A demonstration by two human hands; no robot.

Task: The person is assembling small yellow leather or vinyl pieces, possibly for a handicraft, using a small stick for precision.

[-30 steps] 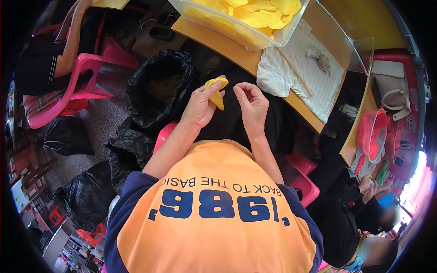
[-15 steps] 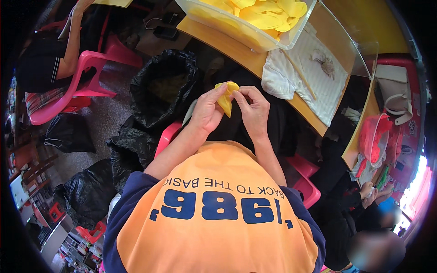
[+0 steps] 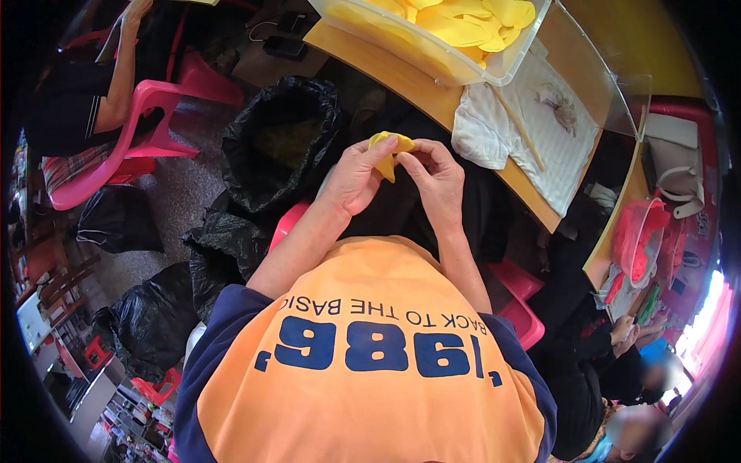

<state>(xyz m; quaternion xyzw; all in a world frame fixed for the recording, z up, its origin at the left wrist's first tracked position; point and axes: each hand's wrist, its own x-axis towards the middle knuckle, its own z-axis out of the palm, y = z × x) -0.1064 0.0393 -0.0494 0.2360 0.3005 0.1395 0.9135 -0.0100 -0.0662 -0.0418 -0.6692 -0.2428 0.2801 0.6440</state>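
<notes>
My hands have come closer together since a moment ago, and now both hold the yellow fruit piece (image 3: pixel 388 151) up over my lap. My left hand (image 3: pixel 356 179) pinches its left side tight. My right hand (image 3: pixel 434 179) pinches the top edge with finger and thumb. I think I am in the middle of peeling or pulling it apart. Next I would need a small, careful tug, with the black bag (image 3: pixel 282 143) open just left of me and the clear tub (image 3: pixel 432 54) on the surface (image 3: pixel 386 65) ahead.
</notes>
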